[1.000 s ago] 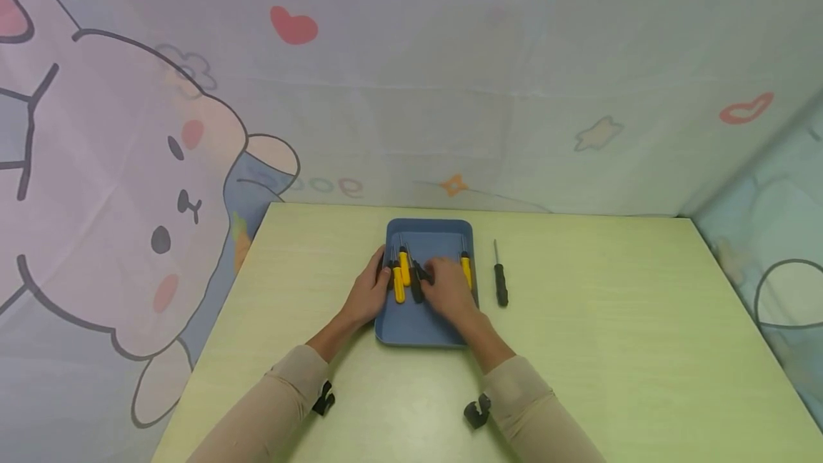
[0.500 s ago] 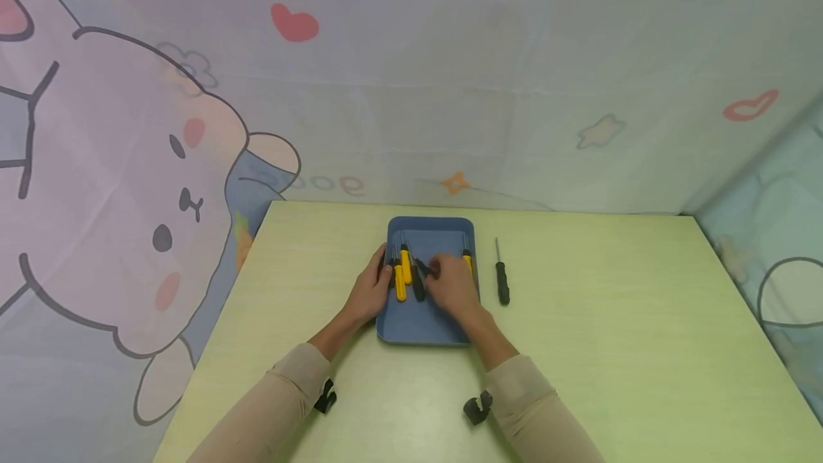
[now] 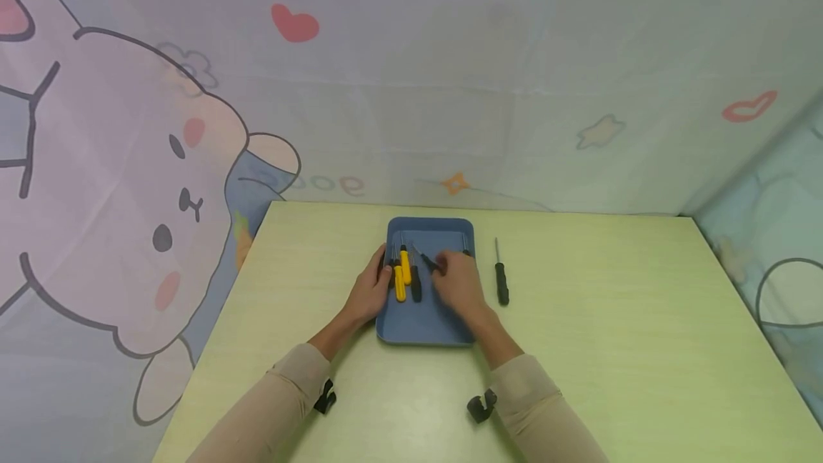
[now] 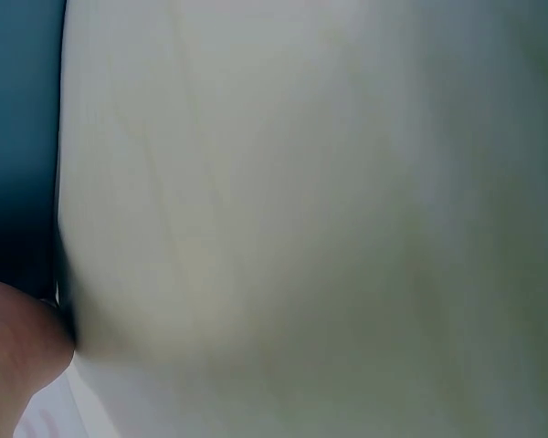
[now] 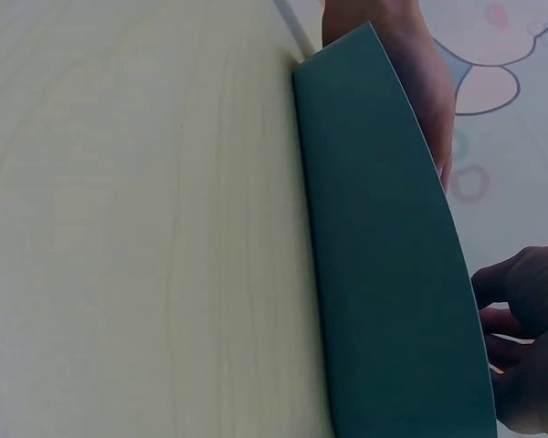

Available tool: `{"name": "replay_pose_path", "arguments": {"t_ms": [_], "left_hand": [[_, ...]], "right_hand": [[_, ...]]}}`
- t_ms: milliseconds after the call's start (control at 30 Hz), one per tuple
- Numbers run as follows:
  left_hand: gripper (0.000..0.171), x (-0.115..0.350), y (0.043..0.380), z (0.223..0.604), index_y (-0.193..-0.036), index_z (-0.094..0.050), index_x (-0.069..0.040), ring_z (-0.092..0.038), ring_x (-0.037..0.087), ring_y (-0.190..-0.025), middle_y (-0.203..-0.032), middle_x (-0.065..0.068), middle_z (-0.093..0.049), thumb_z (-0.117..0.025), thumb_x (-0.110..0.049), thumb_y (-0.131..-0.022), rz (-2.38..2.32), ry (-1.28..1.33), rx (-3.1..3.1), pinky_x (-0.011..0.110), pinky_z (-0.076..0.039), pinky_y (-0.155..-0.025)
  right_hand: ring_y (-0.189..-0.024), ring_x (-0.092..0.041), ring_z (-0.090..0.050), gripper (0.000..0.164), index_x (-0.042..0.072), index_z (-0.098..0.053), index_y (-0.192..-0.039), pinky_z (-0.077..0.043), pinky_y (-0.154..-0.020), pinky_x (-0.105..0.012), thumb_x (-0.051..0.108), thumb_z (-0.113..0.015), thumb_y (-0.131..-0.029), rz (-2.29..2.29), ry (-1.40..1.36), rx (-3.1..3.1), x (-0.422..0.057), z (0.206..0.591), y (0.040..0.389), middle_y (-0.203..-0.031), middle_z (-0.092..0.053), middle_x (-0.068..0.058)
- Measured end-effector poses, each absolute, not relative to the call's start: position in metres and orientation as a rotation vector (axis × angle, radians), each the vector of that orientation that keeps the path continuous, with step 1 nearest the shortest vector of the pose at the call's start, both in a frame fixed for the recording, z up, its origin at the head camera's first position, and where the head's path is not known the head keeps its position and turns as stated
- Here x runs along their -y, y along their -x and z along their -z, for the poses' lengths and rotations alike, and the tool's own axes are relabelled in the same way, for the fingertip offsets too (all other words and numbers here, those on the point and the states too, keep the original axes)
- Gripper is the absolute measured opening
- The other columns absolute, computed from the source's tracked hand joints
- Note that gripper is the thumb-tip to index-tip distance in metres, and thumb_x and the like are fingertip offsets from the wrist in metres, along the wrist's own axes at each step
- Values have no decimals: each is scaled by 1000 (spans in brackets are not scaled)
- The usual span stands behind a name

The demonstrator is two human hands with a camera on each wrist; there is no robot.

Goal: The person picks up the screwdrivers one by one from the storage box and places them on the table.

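A blue tray [image 3: 421, 324] lies on the table, with my left hand [image 3: 368, 293] gripping its left side, thumb at the rim. Between the fingers of my right hand [image 3: 459, 284] is a black-handled screwdriver [image 3: 430, 261], pinched above the tray floor, shaft pointing up and left. Left of it lie another black screwdriver [image 3: 416, 284] and two yellow ones, a nearer yellow screwdriver [image 3: 400, 284] and a farther yellow screwdriver [image 3: 406, 268]. My right hand mostly covers a screwdriver [image 3: 466, 245] by the right wall. The right wrist view shows the tray's outer wall [image 5: 393, 237] and my right hand [image 5: 530, 319] beyond it.
A black screwdriver [image 3: 501, 281] lies on the table right of the tray. The pale wooden table [image 3: 611, 334] extends to both sides. Behind it hangs a printed cloth [image 3: 489, 91]. A black wrist mount [image 3: 481, 406] sits under the right sleeve.
My right hand has shifted slightly right, drawing the pinched screwdriver away from the other black one. It now covers the yellow handle at the right wall. My left hand stays in place.
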State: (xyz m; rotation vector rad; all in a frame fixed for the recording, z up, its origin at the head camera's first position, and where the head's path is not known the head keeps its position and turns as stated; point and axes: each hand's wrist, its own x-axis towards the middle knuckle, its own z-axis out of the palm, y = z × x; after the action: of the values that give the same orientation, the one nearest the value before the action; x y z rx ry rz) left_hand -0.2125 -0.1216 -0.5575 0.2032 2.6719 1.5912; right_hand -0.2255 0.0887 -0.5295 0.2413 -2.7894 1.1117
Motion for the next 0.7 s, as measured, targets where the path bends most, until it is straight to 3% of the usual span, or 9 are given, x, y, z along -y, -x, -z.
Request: {"name": "replay_pose_path", "arguments": {"t_ms": [700], "left_hand": [[58, 121, 213, 560, -170, -22, -8, -31, 35, -157, -172, 15, -31, -38, -19, -116, -1588, -195, -2677, 52, -25, -128]], "right_hand": [[-98, -32, -73, 24, -4, -74, -115, -61, -87, -46, 3, -72, -92, -1219, -205, 2691, -101, 517, 220, -106, -75, -17]]}}
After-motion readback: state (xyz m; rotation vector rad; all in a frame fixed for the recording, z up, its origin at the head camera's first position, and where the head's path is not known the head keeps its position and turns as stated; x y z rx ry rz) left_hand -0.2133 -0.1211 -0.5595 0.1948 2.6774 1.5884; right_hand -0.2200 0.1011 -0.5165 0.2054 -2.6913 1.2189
